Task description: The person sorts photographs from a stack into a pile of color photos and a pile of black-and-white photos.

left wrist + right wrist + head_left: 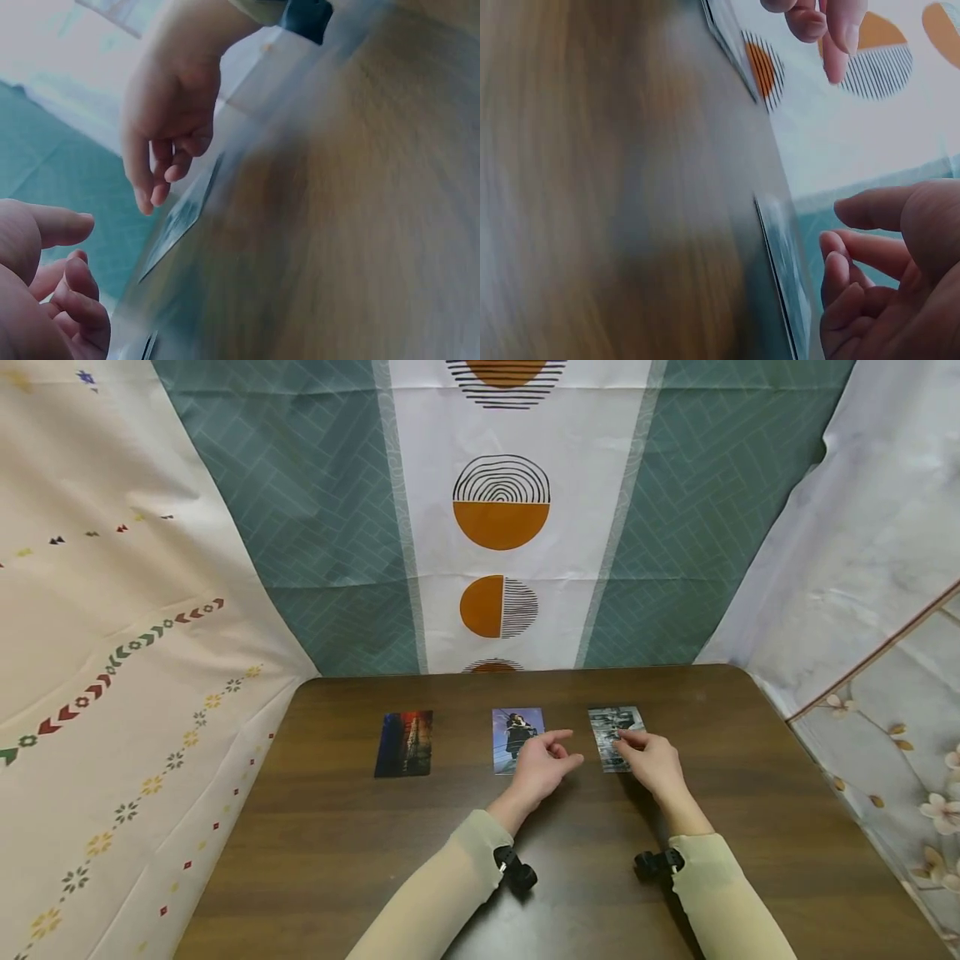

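Observation:
Three photo cards lie in a row near the far edge of the brown table (450, 860): a dark red-and-blue card (403, 743), a blue card (512, 732) and a grey card (613, 723). My left hand (564, 750) hovers at the blue card's right edge, fingers relaxed and holding nothing. My right hand (628, 742) sits over the grey card with loosely bent fingers. In the left wrist view the right hand's fingertips (150, 196) hang just above the grey card (178, 222) without gripping it. The right wrist view shows the grey card's edge (774, 262) beside my right hand (855, 247).
Patterned cloths hang behind the table and on both sides: teal and white with orange circles (501, 518) at the back, cream (112, 652) on the left, floral (885, 710) on the right. Bare tabletop stretches between the cards and the near edge.

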Tool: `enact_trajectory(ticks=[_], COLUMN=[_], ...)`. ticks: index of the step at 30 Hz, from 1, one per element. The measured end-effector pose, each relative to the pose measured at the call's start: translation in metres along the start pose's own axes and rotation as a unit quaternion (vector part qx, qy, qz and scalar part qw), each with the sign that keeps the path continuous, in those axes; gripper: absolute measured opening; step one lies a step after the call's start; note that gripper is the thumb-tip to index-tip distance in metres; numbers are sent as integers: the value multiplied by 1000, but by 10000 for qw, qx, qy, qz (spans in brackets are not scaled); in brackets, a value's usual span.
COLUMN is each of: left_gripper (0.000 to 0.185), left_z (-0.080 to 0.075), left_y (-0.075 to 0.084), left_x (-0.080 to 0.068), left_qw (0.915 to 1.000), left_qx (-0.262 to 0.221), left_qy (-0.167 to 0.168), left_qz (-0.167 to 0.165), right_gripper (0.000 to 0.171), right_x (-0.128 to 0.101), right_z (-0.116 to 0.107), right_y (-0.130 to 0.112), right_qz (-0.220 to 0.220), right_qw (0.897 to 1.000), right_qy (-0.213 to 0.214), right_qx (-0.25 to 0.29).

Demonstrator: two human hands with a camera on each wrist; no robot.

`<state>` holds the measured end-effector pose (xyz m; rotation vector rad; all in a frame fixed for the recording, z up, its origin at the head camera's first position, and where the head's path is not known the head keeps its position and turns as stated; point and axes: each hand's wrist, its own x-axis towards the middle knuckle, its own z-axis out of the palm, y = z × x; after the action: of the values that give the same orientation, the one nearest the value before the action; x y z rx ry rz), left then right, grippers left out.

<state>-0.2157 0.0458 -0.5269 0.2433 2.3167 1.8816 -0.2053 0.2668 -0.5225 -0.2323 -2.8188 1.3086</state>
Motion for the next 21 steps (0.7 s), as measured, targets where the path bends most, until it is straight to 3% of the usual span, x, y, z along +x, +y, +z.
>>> enact_trajectory(ticks=[6, 11, 21], left_gripper=[45, 44, 47], left_z=[-37, -62, -99], left_y=[-12, -23, -45], left_x=[-5, -11, -16], left_qw=[9994, 9984, 9945], left_qx=[37, 185, -249], left_qy=[334, 531, 966], left_qz=[92, 73, -323], right_gripper=[44, 42, 43], right_x=[2, 2, 0], right_z=[32, 56, 91], right_y=[-19, -33, -55], right_qz=[-451, -571, -625], right_qw=[9987, 9973, 9968], right_qy=[-250, -416, -381], right_qx=[4, 194, 335])
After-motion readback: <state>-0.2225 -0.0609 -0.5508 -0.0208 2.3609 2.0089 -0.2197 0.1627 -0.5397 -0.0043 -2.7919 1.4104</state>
